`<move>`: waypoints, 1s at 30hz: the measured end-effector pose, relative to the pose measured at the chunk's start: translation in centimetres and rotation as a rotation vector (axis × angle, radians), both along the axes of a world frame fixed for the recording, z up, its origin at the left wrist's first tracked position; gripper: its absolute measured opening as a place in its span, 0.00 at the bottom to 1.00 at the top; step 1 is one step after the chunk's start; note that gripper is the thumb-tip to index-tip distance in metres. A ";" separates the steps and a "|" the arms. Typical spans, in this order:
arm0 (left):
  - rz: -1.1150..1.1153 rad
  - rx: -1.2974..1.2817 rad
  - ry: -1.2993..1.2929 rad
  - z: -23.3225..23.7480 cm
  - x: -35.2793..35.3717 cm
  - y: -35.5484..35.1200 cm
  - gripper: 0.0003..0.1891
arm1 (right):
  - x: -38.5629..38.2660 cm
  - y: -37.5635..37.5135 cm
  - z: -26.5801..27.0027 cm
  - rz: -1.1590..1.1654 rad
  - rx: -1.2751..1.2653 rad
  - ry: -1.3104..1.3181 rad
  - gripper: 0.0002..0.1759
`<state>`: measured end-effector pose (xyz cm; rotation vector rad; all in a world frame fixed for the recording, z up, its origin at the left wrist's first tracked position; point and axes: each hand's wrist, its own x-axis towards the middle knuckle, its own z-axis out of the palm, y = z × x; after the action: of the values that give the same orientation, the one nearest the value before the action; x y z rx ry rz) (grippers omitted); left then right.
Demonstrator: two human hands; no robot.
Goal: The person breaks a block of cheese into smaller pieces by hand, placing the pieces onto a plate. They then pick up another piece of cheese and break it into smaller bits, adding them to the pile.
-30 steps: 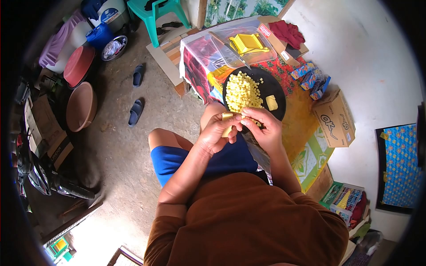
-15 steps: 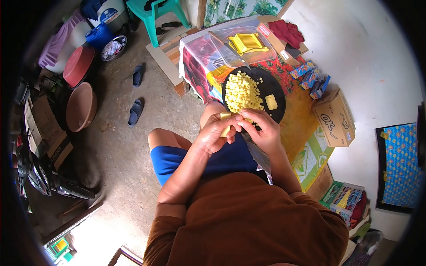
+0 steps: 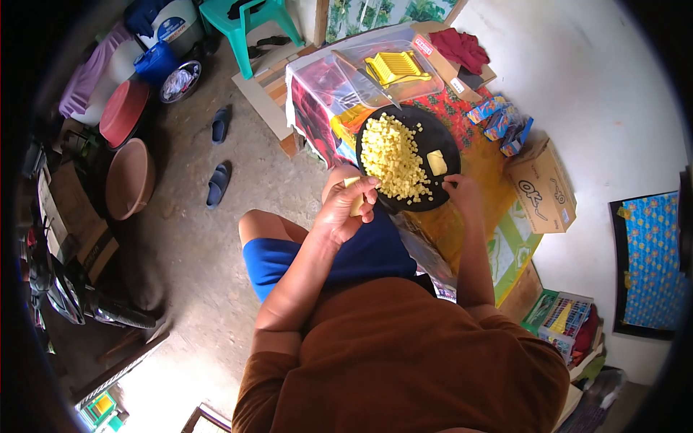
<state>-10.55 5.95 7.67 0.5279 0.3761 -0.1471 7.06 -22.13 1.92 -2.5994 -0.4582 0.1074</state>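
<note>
My left hand (image 3: 346, 206) is closed around a pale yellow slab (image 3: 356, 207), held upright over my lap near the round black tray. A heap of small pale yellow cubes (image 3: 390, 155) covers the left and middle of the black tray (image 3: 446, 133). Another flat pale yellow piece (image 3: 437, 162) lies apart from the heap, on the tray's right side. My right hand (image 3: 463, 193) is at the tray's lower right rim, its fingertips drawn together. Whether anything small is between them is too fine to see.
Behind the tray stands a clear plastic container (image 3: 404, 94) with a yellow slotted slicer (image 3: 397, 68) and a knife (image 3: 382, 90) across it. Blue packets (image 3: 502, 124) and a cardboard box (image 3: 541, 187) sit to the right. Slippers (image 3: 219, 185) and basins (image 3: 130, 179) are on the floor at left.
My hands have moved apart. The right hand has gone from beside the left hand to the tray's right rim, while the left keeps the slab and has shifted slightly left.
</note>
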 end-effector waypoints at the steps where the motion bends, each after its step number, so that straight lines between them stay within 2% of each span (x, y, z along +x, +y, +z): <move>1: -0.004 0.010 0.006 0.1 0.0 -0.2 0.08 | -0.5 0.1 -0.1 -0.008 -0.032 0.013 0.12; 4: -0.040 0.000 0.027 -0.3 0.2 -0.6 0.09 | -0.9 0.6 -1.9 0.025 -0.088 -0.203 0.11; 7: -0.059 -0.005 0.015 -0.2 0.2 -0.7 0.11 | -0.7 0.9 -2.7 0.039 -0.162 -0.220 0.10; 13: -0.051 0.001 0.015 -0.2 0.1 -0.5 0.11 | -0.8 1.2 -3.1 -0.017 -0.069 -0.277 0.10; 16: -0.045 0.007 -0.005 -0.2 0.1 -0.7 0.10 | -2.1 3.7 -0.5 -0.089 0.488 0.248 0.11; 18: -0.029 0.018 -0.024 -0.3 0.1 -1.0 0.10 | -5.2 6.9 4.5 -0.011 0.781 0.594 0.10; 21: -0.029 0.014 -0.051 0.1 0.3 -1.3 0.09 | -8.5 9.6 7.5 0.261 1.004 0.612 0.10; 24: -0.014 0.016 -0.088 0.4 -0.1 -1.4 0.08 | -10.1 11.6 8.4 0.331 1.139 0.587 0.09; 27: 0.006 0.007 -0.105 0.7 -0.5 -1.1 0.08 | -10.1 11.9 8.1 0.345 1.133 0.502 0.08; 30: 0.014 0.008 -0.124 0.8 -0.7 -0.9 0.08 | -10.3 12.1 8.6 0.347 1.160 0.572 0.07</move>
<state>-11.23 5.02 8.51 0.5399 0.2600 -0.0991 -3.22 -10.04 10.50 -1.2636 -0.5275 0.5104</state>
